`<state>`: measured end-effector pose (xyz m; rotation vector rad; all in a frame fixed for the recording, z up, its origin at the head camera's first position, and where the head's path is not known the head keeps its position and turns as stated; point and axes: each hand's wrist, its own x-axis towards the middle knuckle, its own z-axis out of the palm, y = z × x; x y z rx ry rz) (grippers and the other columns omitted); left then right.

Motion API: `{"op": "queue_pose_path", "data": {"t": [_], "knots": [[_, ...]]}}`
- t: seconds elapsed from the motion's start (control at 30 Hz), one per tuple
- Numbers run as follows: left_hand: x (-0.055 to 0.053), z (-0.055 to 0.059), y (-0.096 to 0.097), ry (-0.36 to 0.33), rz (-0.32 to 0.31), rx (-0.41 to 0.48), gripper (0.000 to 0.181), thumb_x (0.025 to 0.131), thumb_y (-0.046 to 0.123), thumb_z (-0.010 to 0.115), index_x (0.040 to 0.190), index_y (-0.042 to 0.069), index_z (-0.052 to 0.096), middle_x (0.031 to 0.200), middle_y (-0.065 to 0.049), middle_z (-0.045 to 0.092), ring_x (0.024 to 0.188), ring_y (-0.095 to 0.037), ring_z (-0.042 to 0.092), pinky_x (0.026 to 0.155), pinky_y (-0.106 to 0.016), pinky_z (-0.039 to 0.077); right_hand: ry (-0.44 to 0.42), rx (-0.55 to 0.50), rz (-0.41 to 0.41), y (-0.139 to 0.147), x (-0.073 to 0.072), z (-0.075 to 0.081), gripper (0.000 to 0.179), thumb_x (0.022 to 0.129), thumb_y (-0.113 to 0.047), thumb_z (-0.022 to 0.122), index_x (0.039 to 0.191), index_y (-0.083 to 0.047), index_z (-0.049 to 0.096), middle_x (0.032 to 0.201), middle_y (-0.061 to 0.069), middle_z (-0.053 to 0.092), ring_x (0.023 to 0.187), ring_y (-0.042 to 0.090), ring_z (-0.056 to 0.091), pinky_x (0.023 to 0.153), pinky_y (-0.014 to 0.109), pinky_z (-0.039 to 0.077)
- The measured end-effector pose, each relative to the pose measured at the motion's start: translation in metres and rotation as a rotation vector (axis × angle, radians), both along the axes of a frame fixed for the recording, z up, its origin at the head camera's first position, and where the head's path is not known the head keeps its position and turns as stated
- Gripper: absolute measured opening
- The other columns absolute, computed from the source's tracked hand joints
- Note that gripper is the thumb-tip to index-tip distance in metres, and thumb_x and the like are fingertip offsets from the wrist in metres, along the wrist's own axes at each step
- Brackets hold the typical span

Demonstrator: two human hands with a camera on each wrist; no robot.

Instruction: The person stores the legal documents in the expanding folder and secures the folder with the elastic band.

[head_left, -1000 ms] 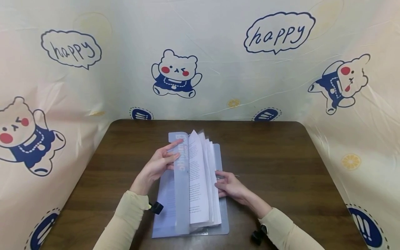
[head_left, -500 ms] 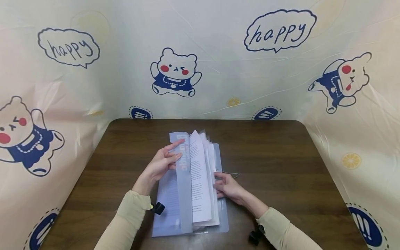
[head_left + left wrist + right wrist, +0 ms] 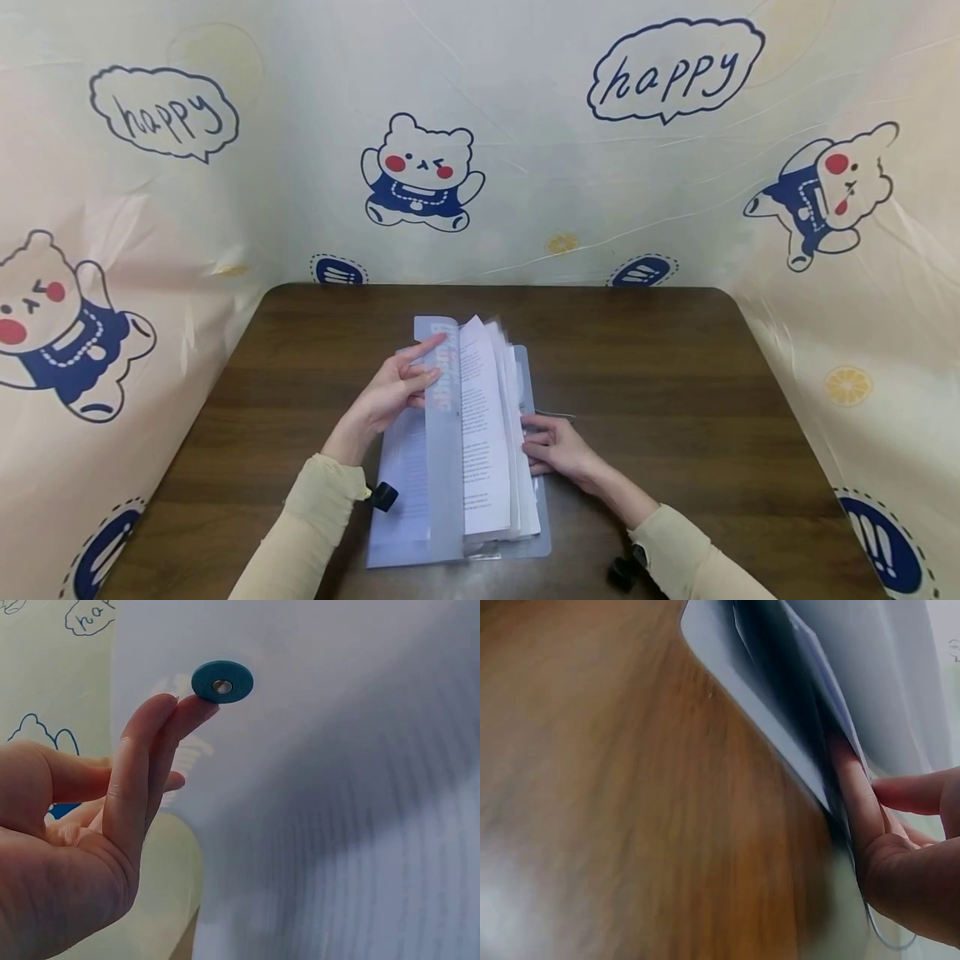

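Note:
A translucent blue document folder lies on the table, its front cover raised along the middle. My left hand holds that cover near the top, fingers beside the pale lettering. In the left wrist view, a teal round button sits at the fingertips on the cover. Several printed sheets in clear sleeves stand fanned inside. My right hand pinches their right edge about halfway up; in the right wrist view, one finger reaches in behind the sheets.
The brown wooden table extends on both sides of the folder. A thin cord sticks out past the folder's right side, by the right hand. A patterned curtain surrounds the table at the back and sides.
The raised cover and the left hand have shifted slightly right. The right hand moved a little left, then back right with the sheets' edge.

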<state>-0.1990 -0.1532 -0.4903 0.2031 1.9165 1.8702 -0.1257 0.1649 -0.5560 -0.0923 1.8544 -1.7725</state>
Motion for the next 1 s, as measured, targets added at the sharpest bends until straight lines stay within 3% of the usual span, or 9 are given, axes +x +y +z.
{"op": "queue_pose_path", "data": {"t": [0.23, 0.47, 0.6, 0.7, 0.8, 0.9, 1.0], "knots": [[0.0, -0.006, 0.007, -0.009, 0.022, -0.045, 0.064, 0.111, 0.01, 0.063, 0.171, 0.024, 0.042, 0.061, 0.007, 0.055, 0.052, -0.01, 0.052, 0.06, -0.019, 0.055, 0.0, -0.054, 0.01, 0.015, 0.006, -0.004, 0.047, 0.106, 0.006, 0.064, 0.148, 0.021, 0.051, 0.121, 0.039, 0.075, 0.091, 0.023, 0.085, 0.084, 0.039, 0.069], [0.0, -0.01, 0.019, -0.006, 0.022, -0.1, 0.064, 0.112, 0.011, 0.062, 0.171, 0.022, 0.041, 0.063, 0.007, 0.05, 0.056, -0.011, 0.054, 0.061, -0.021, 0.057, 0.08, -0.023, 0.01, 0.03, 0.013, -0.002, 0.035, 0.105, 0.007, 0.063, 0.135, 0.023, 0.058, 0.109, 0.039, 0.078, 0.088, 0.034, 0.085, 0.08, 0.041, 0.07], [0.0, -0.012, 0.026, -0.002, 0.025, -0.143, 0.065, 0.111, 0.011, 0.064, 0.171, 0.021, 0.042, 0.064, 0.007, 0.053, 0.058, -0.009, 0.057, 0.062, -0.022, 0.059, 0.153, -0.009, 0.006, 0.04, 0.019, -0.001, 0.032, 0.106, 0.009, 0.061, 0.133, 0.026, 0.059, 0.107, 0.041, 0.076, 0.088, 0.031, 0.085, 0.079, 0.038, 0.07], [-0.001, -0.013, 0.029, 0.0, 0.028, -0.167, 0.065, 0.11, 0.011, 0.065, 0.17, 0.021, 0.043, 0.065, 0.006, 0.056, 0.058, -0.01, 0.058, 0.063, -0.023, 0.06, 0.27, 0.028, 0.04, 0.047, 0.025, -0.002, 0.03, 0.105, 0.008, 0.063, 0.13, 0.024, 0.062, 0.112, 0.041, 0.076, 0.094, 0.024, 0.084, 0.082, 0.032, 0.069], [-0.002, -0.016, 0.031, 0.0, 0.028, -0.179, 0.065, 0.11, 0.011, 0.066, 0.17, 0.022, 0.044, 0.066, 0.005, 0.057, 0.059, -0.011, 0.058, 0.063, -0.023, 0.06, 0.444, 0.114, 0.081, 0.051, 0.032, -0.003, 0.029, 0.104, 0.004, 0.068, 0.129, 0.019, 0.067, 0.12, 0.035, 0.077, 0.104, 0.024, 0.083, 0.09, 0.028, 0.067], [-0.004, -0.019, 0.033, 0.01, 0.027, -0.195, 0.066, 0.109, 0.011, 0.068, 0.17, 0.021, 0.044, 0.066, 0.005, 0.056, 0.059, -0.012, 0.059, 0.063, -0.023, 0.061, 0.652, 0.244, 0.093, 0.053, 0.041, -0.003, 0.032, 0.103, -0.002, 0.073, 0.133, 0.009, 0.071, 0.128, 0.024, 0.078, 0.116, 0.029, 0.079, 0.101, 0.029, 0.064], [-0.005, -0.021, 0.037, 0.029, 0.025, -0.221, 0.067, 0.108, 0.011, 0.069, 0.17, 0.018, 0.044, 0.067, 0.003, 0.056, 0.059, -0.016, 0.064, 0.066, -0.028, 0.065, 0.796, 0.364, 0.094, 0.052, 0.05, -0.002, 0.038, 0.103, -0.008, 0.076, 0.139, 0.002, 0.07, 0.137, 0.016, 0.077, 0.128, 0.033, 0.073, 0.111, 0.035, 0.059]]}}
